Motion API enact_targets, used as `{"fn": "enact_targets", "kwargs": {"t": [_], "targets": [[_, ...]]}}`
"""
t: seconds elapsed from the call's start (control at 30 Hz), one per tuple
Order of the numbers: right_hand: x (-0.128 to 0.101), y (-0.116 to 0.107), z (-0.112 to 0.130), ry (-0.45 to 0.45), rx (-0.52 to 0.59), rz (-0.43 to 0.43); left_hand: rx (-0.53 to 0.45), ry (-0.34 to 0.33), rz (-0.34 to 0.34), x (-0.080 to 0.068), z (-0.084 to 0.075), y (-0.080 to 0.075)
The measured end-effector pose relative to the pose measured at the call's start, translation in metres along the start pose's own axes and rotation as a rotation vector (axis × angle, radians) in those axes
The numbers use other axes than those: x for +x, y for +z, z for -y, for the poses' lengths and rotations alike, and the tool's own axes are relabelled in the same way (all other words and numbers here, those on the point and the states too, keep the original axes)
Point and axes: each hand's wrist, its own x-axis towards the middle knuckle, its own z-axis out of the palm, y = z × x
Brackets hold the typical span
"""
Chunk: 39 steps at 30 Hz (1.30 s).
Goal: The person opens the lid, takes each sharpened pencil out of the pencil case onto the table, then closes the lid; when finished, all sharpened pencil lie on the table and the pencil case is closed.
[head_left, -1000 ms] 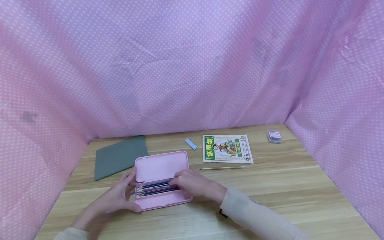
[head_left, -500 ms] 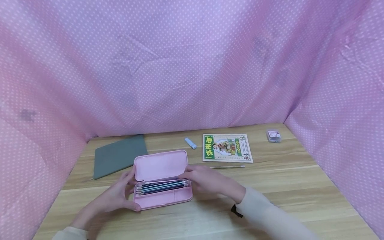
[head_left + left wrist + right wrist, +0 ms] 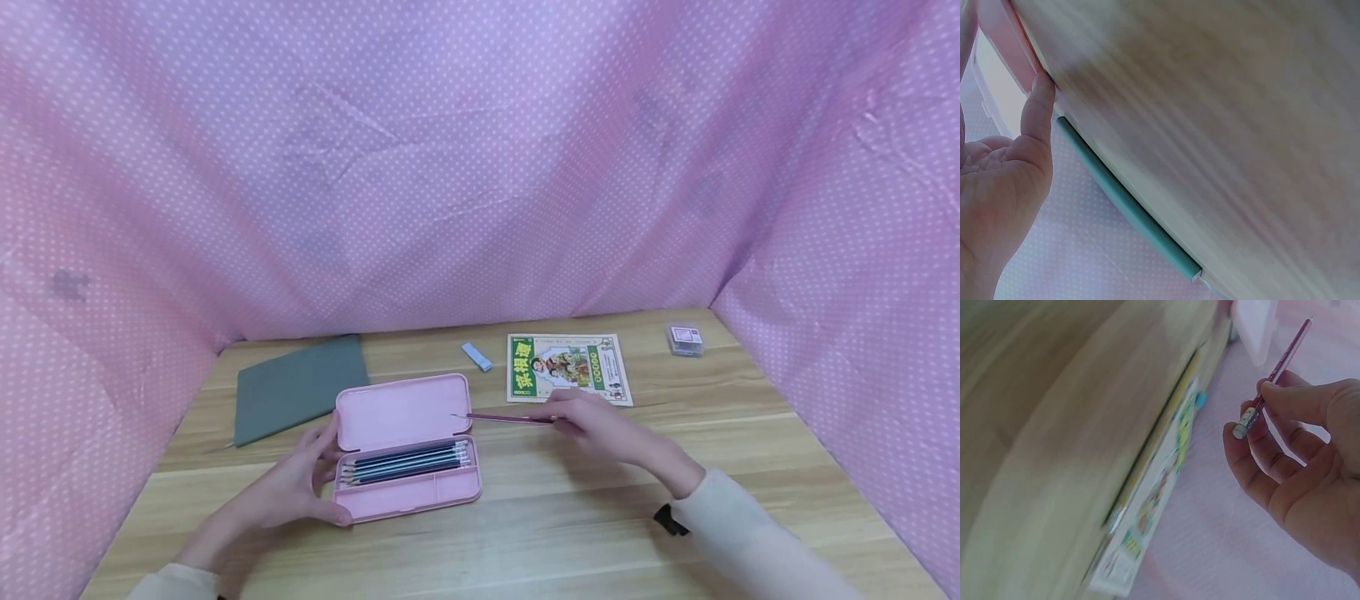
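Right hand [image 3: 597, 423] pinches 1 maroon pencil [image 3: 1286, 358], apparently a transfer step; left hand [image 3: 287, 492] spreads fingers against pink pencil case [image 3: 386, 501]. Next move likely calls for controlled placement.

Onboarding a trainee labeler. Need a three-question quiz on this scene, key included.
1. Which hand holds the dark red pencil?

2. True or false: the pink pencil case is closed.

3. In the head view, which of these lies farthest right on the table?
A) green notebook
B) small clear box
C) illustrated booklet

Key:
1. The right hand.
2. False; its lid is open and pencils show inside.
3. B.
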Motion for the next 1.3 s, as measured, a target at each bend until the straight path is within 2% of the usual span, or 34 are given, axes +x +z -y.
{"fn": "enact_targets", "kwargs": {"t": [0.23, 0.43, 0.9, 1.3], "targets": [[-0.025, -0.002, -0.025, 0.066, -0.044, -0.001, 0.009, -0.006, -0.002, -0.001, -0.003, 0.0], [-0.035, 0.0, -0.038, 0.078, -0.082, 0.021, 0.003, -0.002, 0.001, -0.002, -0.005, -0.001], [-0.037, 0.005, -0.049, 0.046, -0.127, 0.032, -0.014, -0.007, 0.004, 0.0, -0.003, 0.001], [-0.037, 0.006, -0.051, 0.075, -0.146, 0.046, -0.023, 0.017, 0.001, -0.002, -0.004, 0.001]]}}
